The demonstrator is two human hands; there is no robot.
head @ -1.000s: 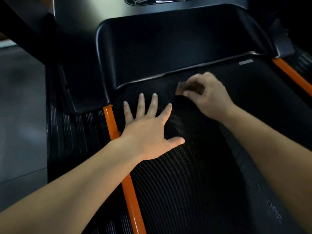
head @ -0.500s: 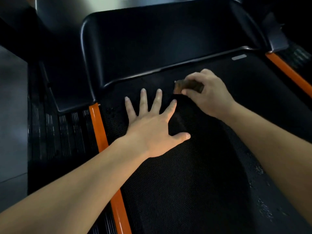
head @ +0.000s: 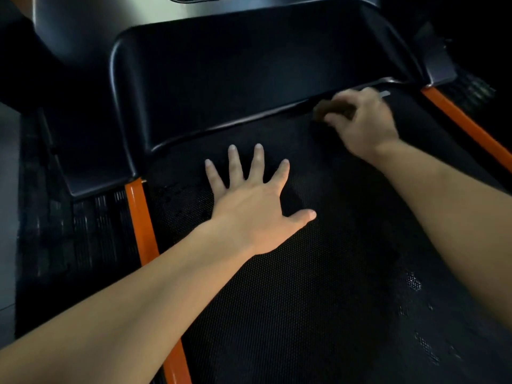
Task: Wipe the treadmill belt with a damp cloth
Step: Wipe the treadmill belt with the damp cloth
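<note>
Right hand (head: 365, 120) grips cloth (head: 335, 108) at belt's (head: 304, 286) front edge (blurred).

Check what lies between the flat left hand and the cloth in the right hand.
Only bare treadmill belt, per the head view: nothing sits between the left hand and the cloth the right hand grips.

The right hand (head: 363, 123) is smeared with blur, and the dark cloth (head: 332, 108) it grips is mostly buried under the fingers (its shape cannot be told). A pale label (head: 385, 93) peeks out behind the knuckles, unreadable. Both forearms and the belt (head: 304, 300) are cut off at the edges.
</note>
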